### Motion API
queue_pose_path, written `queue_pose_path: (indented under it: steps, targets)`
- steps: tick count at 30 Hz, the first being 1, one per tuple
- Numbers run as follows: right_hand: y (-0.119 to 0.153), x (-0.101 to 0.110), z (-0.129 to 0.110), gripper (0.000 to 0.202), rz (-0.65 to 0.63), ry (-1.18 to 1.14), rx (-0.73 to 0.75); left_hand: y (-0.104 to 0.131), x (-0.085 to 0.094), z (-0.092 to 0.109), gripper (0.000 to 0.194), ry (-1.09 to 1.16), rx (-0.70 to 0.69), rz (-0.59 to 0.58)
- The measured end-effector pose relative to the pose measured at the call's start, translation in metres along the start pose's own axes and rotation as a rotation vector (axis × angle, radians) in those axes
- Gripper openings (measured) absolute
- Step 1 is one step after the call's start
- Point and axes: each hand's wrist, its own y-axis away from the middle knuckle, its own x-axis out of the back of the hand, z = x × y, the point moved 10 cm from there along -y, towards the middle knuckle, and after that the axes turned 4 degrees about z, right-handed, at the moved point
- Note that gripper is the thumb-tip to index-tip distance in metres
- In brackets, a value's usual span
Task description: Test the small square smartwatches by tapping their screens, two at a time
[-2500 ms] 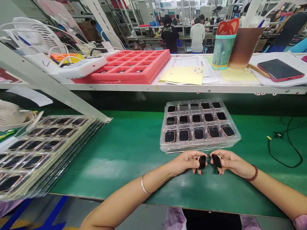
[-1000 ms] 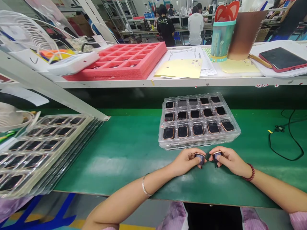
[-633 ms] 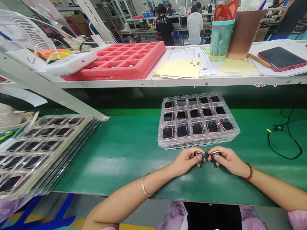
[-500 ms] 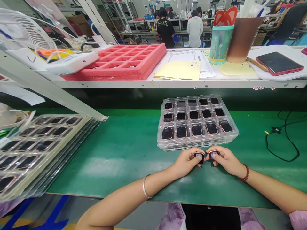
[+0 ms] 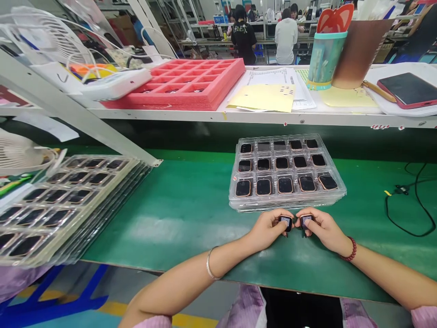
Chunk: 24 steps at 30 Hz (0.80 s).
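The step is best done, it seems, with each watch unit pinched by its rim, so that the lit screen is left facing up and little of it is covered. Light thumb pressure is probably enough, since the glass could be smudged or an unwanted touch set off. Both units are best kept level and low over the green bench mat [image 5: 177,196], so that a slip would be short and the two screens could be compared at one glance.

The left watch unit [image 5: 287,222] is held in the left hand [image 5: 269,228], whose fingers are curled closed around it, with the thumb laid near its lower left corner. The right watch unit [image 5: 306,220] is gripped likewise in the right hand [image 5: 322,228], its screen partly covered by the thumb. The units are held near each other, just in front of the clear tray [image 5: 287,203], in which dark-faced units are seated in rows. What is shown on the lit screens is too small to be read.
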Motion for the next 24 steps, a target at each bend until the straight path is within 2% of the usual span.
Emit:
queue_pose_path:
  steps: [7, 10, 13, 16, 19, 21, 24]
  targets:
    - [0.001, 0.000, -0.001, 0.025, -0.015, -0.017, 0.017, 0.002, -0.002, 0.002, 0.028, 0.008, -0.009, -0.031]
    - [0.002, 0.000, -0.004, 0.018, 0.000, 0.036, 0.045, 0.002, -0.001, 0.001, 0.028, -0.029, -0.040, -0.026]
    - [0.004, -0.005, -0.010, 0.026, -0.034, 0.081, 0.100, 0.003, 0.003, -0.001, 0.032, -0.082, -0.070, 0.009]
    - [0.005, -0.010, -0.007, 0.027, -0.095, 0.034, 0.063, 0.003, 0.005, 0.000, 0.027, -0.085, -0.065, 0.019]
    - [0.004, -0.007, -0.002, 0.023, -0.062, 0.040, 0.025, 0.003, 0.006, 0.003, 0.021, -0.089, -0.054, 0.013]
    - [0.004, -0.005, -0.005, 0.021, -0.039, 0.094, 0.058, 0.004, 0.006, 0.004, 0.026, -0.123, -0.056, 0.015]
    - [0.005, -0.010, -0.011, 0.026, -0.075, 0.125, 0.103, 0.004, 0.008, 0.003, 0.032, -0.156, -0.069, 0.035]
